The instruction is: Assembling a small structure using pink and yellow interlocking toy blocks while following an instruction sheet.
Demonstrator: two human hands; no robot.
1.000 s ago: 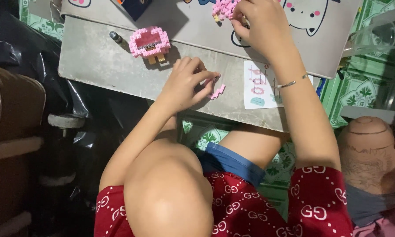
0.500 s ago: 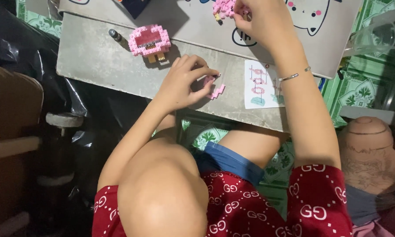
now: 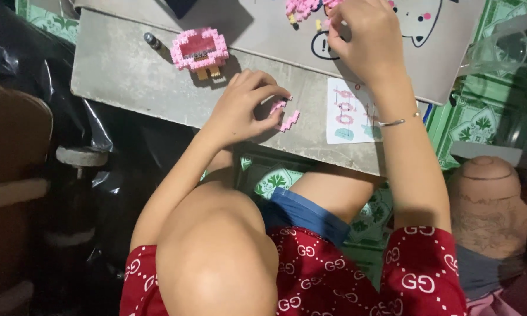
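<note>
My left hand [image 3: 240, 106] rests on the grey table [image 3: 123, 76] with its fingers curled around a small pink brick piece [image 3: 277, 106]; a second stepped pink piece [image 3: 290, 121] lies just beside it. My right hand [image 3: 366, 38] reaches to the far edge, fingertips pinched among a heap of loose pink bricks [image 3: 300, 8]; whether it grips one is hidden. A built pink block figure [image 3: 198, 51] with tan feet stands left of my left hand. A thin bracelet [image 3: 397, 122] circles my right wrist.
A small white instruction sheet [image 3: 346, 112] lies under my right forearm. A grey mat with a cartoon cat [image 3: 415, 23] covers the far table. A dark pen cap [image 3: 153, 41] lies left of the figure. A clay pot [image 3: 486, 199] stands at right, my knee below.
My left hand has lifted its fingers slightly over the pink piece. My right hand stays at the brick heap. The view has shifted a little.
</note>
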